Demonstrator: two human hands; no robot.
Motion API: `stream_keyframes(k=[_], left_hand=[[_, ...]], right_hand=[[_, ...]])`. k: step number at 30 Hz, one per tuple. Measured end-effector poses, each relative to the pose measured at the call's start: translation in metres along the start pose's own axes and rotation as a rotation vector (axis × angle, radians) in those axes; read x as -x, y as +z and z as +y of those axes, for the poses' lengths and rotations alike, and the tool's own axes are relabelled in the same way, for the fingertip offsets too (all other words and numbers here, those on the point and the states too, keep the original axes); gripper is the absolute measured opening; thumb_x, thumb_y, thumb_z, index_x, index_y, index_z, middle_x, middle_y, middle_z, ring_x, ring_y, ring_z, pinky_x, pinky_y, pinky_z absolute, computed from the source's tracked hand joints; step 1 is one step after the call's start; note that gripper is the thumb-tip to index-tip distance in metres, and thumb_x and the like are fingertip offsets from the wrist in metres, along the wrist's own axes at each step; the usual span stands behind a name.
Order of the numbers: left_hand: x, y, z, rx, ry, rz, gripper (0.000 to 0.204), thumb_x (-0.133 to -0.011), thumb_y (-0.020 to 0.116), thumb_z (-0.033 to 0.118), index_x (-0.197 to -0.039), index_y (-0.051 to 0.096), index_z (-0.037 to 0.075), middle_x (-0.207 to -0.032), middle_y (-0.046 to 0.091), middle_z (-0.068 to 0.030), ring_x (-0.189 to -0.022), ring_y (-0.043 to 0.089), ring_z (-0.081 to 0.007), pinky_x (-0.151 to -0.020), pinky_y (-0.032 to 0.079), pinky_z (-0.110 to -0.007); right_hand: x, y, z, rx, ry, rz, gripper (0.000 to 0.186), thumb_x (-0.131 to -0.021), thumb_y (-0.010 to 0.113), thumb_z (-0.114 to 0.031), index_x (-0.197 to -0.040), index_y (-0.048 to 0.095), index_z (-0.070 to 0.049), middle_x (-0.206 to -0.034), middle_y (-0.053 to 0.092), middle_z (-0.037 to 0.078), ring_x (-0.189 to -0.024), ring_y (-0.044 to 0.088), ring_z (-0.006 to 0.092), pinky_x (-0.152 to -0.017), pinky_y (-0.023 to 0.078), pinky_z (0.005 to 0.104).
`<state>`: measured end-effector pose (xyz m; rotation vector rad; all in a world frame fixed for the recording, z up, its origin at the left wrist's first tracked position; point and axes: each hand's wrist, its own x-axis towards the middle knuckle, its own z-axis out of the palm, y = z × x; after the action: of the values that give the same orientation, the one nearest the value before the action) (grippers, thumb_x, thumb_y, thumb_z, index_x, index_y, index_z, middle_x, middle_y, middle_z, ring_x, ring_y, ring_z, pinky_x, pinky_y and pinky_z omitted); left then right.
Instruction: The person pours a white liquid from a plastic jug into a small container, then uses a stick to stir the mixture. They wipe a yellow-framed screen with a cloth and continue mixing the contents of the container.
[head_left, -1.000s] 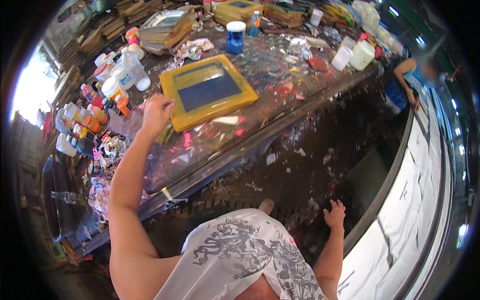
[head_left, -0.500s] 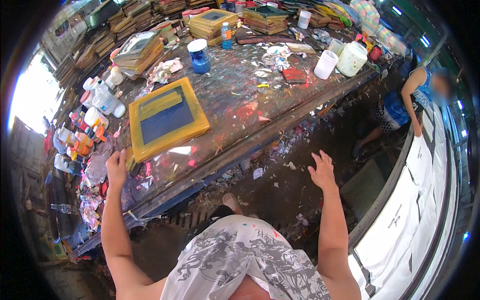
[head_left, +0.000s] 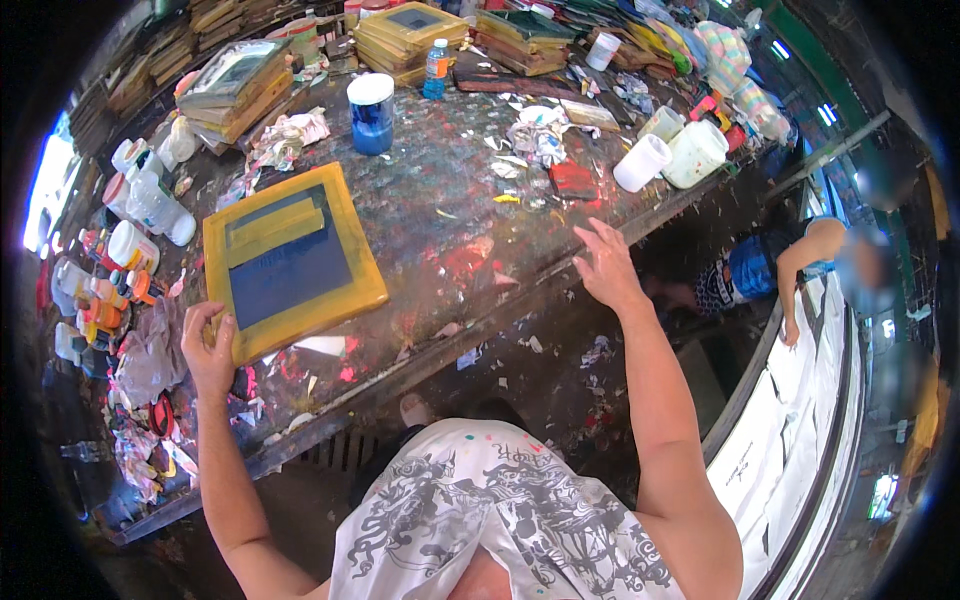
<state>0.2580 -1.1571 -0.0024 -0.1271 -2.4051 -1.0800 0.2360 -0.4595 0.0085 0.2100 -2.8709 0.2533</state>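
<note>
A yellow-edged screen-printing frame (head_left: 365,235) with a dark blue mesh lies flat on the stained table (head_left: 440,250). A yellow strip (head_left: 275,232) rests across its mesh. My left hand (head_left: 210,345) is at the frame's near left corner, fingers curled and thumb against its edge; how far they reach beneath is hidden. My right hand (head_left: 607,262) hovers over the table's front edge, open, fingers spread, holding nothing. A red block (head_left: 573,181) is the nearest thing beyond it.
A blue-stained tub (head_left: 371,115) and a blue bottle (head_left: 436,70) stand behind the frame. Paint bottles (head_left: 105,290) crowd the left. White jars (head_left: 695,155) stand far right. Another person (head_left: 770,265) bends over white cloth sheets (head_left: 765,455) at the right. Scraps litter the floor.
The view has turned, shifting the table's things leftward. My left hand has come closer against the frame's edge. My right hand has risen forward to the table's front edge.
</note>
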Motion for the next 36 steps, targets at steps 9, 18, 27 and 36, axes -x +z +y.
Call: stream_keyframes(k=[9,18,27,36], left_hand=[[-0.01,0.045,0.098,-0.075,0.12,-0.056,0.02,-0.085,0.081,0.0,-0.105,0.074,-0.002,-0.105,0.073,-0.0164,-0.102,0.073,-0.0339,-0.095,0.057,-0.043],[-0.028,0.156,0.195,-0.028,0.117,-0.151,0.024,-0.081,0.087,-0.001,-0.103,0.077,0.0,-0.099,0.077,-0.0188,-0.091,0.074,-0.0364,-0.083,0.059,-0.044],[-0.052,0.273,0.254,0.032,0.208,-0.307,0.021,-0.081,0.09,0.002,-0.099,0.077,0.003,-0.095,0.077,-0.0142,-0.088,0.074,-0.0369,-0.079,0.059,-0.046],[-0.029,0.281,0.256,-0.019,0.049,-0.414,0.025,-0.084,0.093,0.011,-0.105,0.081,0.007,-0.1,0.077,-0.0144,-0.096,0.074,-0.038,-0.089,0.059,-0.047]], right_hand=[[-0.161,0.083,0.042,-0.139,-0.054,-0.03,0.059,-0.099,0.084,-0.022,-0.154,0.068,-0.007,-0.163,0.06,0.026,-0.154,0.054,0.0472,-0.132,0.041,0.0541],[-0.302,0.162,0.087,-0.158,0.172,0.072,0.067,-0.093,0.087,-0.03,-0.154,0.069,-0.01,-0.147,0.072,0.024,-0.143,0.064,0.0405,-0.12,0.051,0.0491],[-0.298,0.165,-0.012,-0.439,-0.237,-0.112,0.048,-0.095,0.085,-0.046,-0.134,0.082,-0.018,-0.126,0.083,0.015,-0.115,0.079,0.0382,-0.098,0.064,0.0495],[-0.423,0.186,0.169,-0.272,0.169,0.347,0.046,-0.08,0.09,-0.049,-0.104,0.086,-0.01,-0.12,0.078,0.021,-0.122,0.07,0.0407,-0.11,0.055,0.0496]])
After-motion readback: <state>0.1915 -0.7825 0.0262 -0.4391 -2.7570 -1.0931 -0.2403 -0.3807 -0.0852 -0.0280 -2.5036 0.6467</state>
